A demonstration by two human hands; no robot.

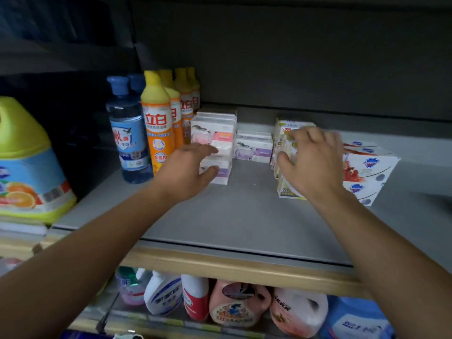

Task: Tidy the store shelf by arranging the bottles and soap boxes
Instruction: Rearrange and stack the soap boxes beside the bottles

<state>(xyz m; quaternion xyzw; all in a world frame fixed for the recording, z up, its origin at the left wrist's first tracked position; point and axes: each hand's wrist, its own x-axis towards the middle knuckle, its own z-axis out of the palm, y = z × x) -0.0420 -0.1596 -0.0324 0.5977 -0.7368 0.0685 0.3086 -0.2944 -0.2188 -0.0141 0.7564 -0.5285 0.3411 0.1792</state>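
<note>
On the grey shelf (244,211) stand blue-capped bottles (127,133) and a row of orange dish-soap bottles with yellow tops (157,126) at the left. Right of them is a stack of white and pink soap boxes (217,133), with a lower purple-marked box (253,149) behind. My left hand (186,174) reaches the front of that stack, fingers apart, thumb against the lowest box. My right hand (310,162) is spread over a stack of yellow-and-white soap boxes (288,189), fingers on top and thumb on its left side. White boxes with a blue shield logo (369,167) sit to the right.
A big yellow-green detergent jug (27,162) stands at the far left on a neighbouring ledge. The shelf has a wooden front edge (232,265). Below it, several spray and laundry bottles (239,304) fill the lower shelf. A dark back wall closes the shelf.
</note>
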